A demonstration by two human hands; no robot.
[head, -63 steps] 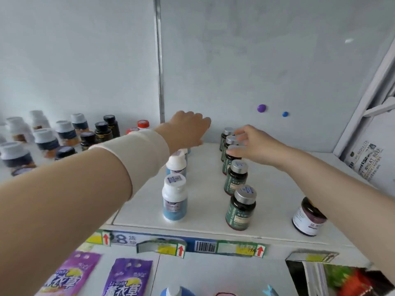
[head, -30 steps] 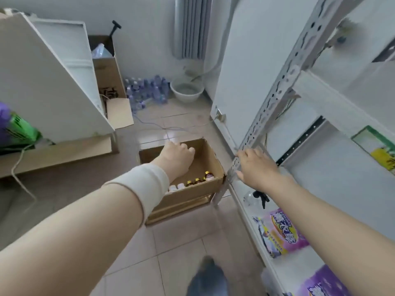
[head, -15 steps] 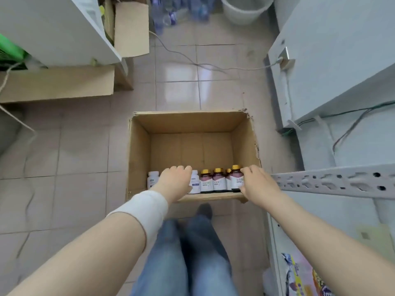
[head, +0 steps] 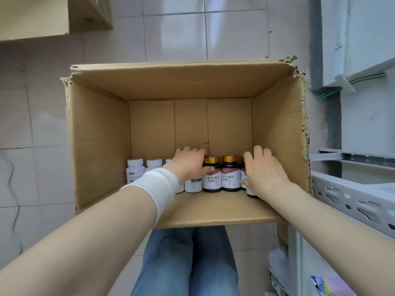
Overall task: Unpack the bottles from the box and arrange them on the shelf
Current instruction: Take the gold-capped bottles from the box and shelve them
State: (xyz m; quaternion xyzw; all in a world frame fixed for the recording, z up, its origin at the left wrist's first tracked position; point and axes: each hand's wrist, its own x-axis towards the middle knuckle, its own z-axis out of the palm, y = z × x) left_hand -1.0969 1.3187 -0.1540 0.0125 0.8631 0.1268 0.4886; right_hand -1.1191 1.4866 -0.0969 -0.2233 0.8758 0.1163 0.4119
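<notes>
An open cardboard box stands on the tiled floor below me. A row of bottles lines its near wall: white ones on the left and dark gold-capped ones on the right. My left hand reaches into the box and its fingers curl over the top of a white bottle, the thumb lying against a neighbouring dark bottle. My right hand closes over the rightmost dark bottle, hiding its cap. All the bottles stand on the box floor.
The grey metal shelf frame juts out at the right, close to the box's right wall. My legs in jeans are just below the box. Another piece of cardboard lies at the top left.
I turned away from the shelf and looked down at the box. Both hands went from the box's near edge down onto the bottles inside.
</notes>
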